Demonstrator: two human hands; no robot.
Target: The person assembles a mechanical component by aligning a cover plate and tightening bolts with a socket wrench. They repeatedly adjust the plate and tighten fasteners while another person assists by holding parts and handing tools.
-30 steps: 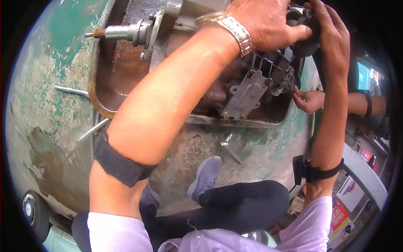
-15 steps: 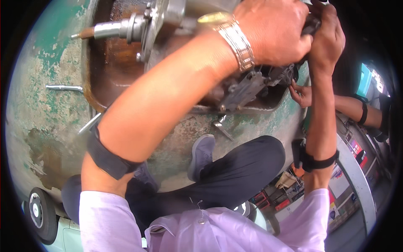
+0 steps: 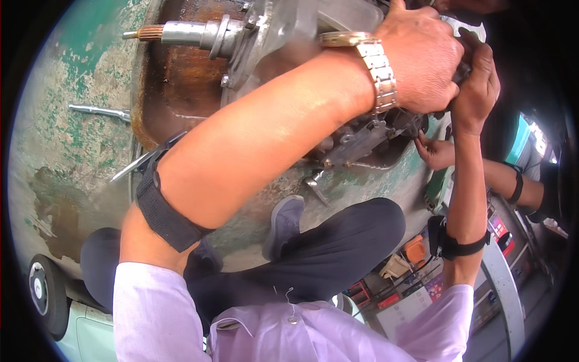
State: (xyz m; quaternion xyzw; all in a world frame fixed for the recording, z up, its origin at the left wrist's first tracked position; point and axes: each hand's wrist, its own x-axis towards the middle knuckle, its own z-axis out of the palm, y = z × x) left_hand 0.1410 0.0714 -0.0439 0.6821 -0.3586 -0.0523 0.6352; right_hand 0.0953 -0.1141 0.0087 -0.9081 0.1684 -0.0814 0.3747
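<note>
My left hand (image 3: 419, 57), wearing a metal-band watch, is closed over the far right end of a metal gearbox (image 3: 289, 33). Right beside it, my right hand (image 3: 476, 90) has its fingers curled around a dark metal part (image 3: 463, 71). That part sits between both hands and is mostly covered, so its kind cannot be made out. What the left fingers grip is hidden behind the knuckles. The gearbox, its splined shaft (image 3: 151, 32) pointing left, lies in a rusty metal tray (image 3: 140, 114). My left forearm crosses in front of it.
Another person's hand (image 3: 435, 152) reaches in from the right and touches the gearbox's lower right side. A ratchet handle (image 3: 315, 186) and a steel bar (image 3: 99, 111) lie on the worn green floor. A wheel (image 3: 47, 295) stands at lower left, and stored goods (image 3: 416, 253) sit at right.
The view has shifted slightly, so the gearbox and tray appear farther right and lower. My left hand has moved a little right and down. Both hands stay together at the dark part.
</note>
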